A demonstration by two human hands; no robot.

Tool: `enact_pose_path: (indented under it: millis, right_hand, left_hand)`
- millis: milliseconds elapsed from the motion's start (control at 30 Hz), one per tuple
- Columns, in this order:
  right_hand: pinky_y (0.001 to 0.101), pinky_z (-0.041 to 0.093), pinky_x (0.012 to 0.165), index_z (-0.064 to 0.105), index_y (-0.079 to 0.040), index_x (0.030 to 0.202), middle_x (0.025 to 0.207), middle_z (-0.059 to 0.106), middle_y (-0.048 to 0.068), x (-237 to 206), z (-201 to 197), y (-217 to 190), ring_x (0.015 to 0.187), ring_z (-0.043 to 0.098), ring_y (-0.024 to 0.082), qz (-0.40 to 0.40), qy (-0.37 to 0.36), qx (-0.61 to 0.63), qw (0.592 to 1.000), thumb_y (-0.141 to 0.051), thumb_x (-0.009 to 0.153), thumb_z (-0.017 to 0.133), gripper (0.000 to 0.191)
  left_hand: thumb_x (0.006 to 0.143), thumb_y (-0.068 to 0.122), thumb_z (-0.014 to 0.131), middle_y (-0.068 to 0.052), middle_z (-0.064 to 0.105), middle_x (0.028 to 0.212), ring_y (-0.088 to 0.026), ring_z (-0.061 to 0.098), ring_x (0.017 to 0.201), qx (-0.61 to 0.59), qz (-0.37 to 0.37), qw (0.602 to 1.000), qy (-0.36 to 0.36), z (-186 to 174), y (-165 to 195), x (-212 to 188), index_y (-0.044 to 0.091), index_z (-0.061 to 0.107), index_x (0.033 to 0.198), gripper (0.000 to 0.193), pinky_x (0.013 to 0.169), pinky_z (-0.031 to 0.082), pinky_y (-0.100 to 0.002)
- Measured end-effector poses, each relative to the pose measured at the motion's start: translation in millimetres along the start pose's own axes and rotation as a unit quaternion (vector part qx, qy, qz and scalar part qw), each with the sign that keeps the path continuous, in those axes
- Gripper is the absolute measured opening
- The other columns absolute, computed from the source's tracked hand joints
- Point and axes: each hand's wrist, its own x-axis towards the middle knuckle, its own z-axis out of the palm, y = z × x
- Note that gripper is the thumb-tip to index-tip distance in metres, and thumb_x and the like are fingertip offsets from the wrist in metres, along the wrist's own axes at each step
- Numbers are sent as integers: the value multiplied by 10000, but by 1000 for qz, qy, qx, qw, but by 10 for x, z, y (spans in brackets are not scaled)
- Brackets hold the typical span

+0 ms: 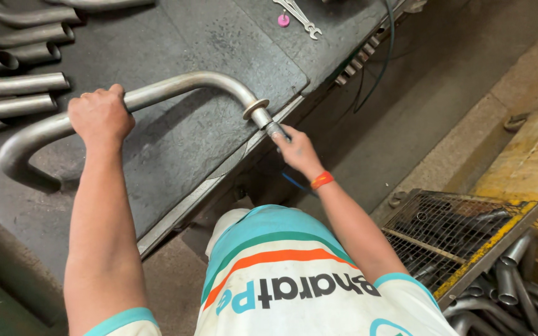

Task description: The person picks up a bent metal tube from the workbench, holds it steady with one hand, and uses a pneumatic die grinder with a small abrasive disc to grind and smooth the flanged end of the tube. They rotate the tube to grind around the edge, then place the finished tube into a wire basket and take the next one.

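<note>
Left hand (99, 115) clenched over the bent steel pipe (175, 87), pinning it flat to the dark worktop (175, 149). Right hand (297, 149) grips the pipe's short end just past the flange (256, 109), overhanging the worktop edge. More bent tubes (20, 81) lie stacked at the far left.

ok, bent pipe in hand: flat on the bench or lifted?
Resting on the bench, not lifted. The left hand presses the bent pipe down; its flanged end overhangs the edge, where the right hand grips it.
</note>
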Motion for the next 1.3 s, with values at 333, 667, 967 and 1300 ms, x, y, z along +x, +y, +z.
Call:
enact_pose_path:
  millis: [333, 667, 967, 1300]
  right_hand:
    - [321, 513, 581, 664, -61, 1318, 687, 655, 53, -1, -4, -50, 578, 622, 117, 27, 3, -43, 999, -318, 982, 628, 425]
    - [348, 531, 606, 684, -48, 1303, 749, 678, 117, 67, 27, 147, 619, 657, 190, -47, 29, -85, 995, -341, 1019, 636, 411]
    - [356, 516, 618, 675, -67, 1332, 763, 672, 78, 23, -18, 97, 631, 610, 140, 34, 0, -51, 998, -327, 1006, 629, 419]
    - [402, 426, 517, 686, -101, 1335, 744, 619, 81, -7, -38, -9, 562, 551, 193, 151, -55, 30, 987, -342, 1000, 591, 423]
  left_hand:
    - [790, 178, 718, -54, 720, 831, -268, 707, 792, -2, 5, 1000, 12, 13, -4, -6, 203, 693, 872, 89, 643, 456, -407]
    - [802, 173, 717, -57, 721, 842, -268, 708, 803, 5, 5, 1000, 8, 3, -4, -22, 201, 691, 860, 69, 656, 459, -403]
    - [785, 167, 714, -58, 713, 821, -267, 703, 792, 1, 7, 1000, 20, 41, 13, -37, 199, 683, 836, 68, 646, 454, -403]
    - [737, 162, 713, -55, 709, 799, -270, 703, 770, 3, 4, 1000, 24, 53, 9, -23, 202, 683, 856, 129, 624, 454, -397]
